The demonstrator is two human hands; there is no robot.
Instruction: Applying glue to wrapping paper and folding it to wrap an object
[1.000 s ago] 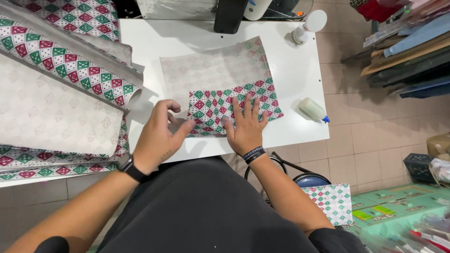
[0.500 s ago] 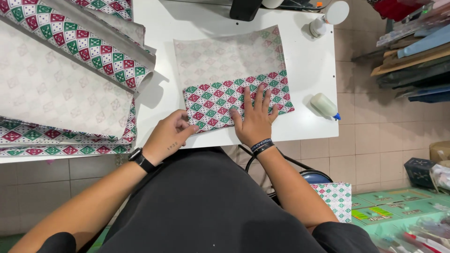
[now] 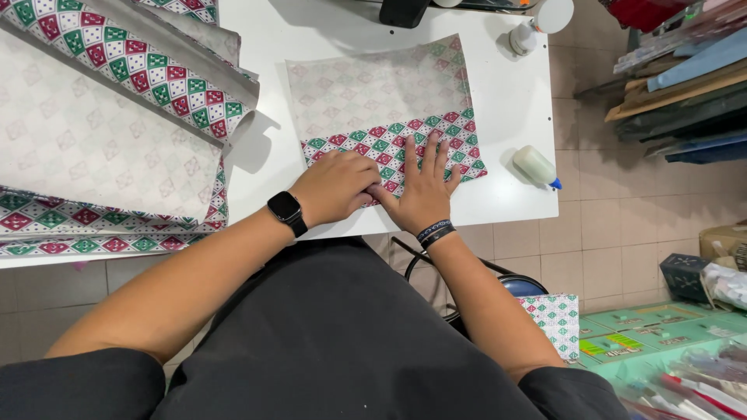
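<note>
Patterned paper (image 3: 389, 109); both hands (image 3: 424, 190) press fold.

A white table (image 3: 513, 101) stands on a floor of beige tiles (image 3: 615, 225). At the right, flat boards (image 3: 677, 85) lie stacked in blue, brown and dark green. Lower right, green boxes (image 3: 622, 342) sit on the floor. The light is bright and even.
</note>
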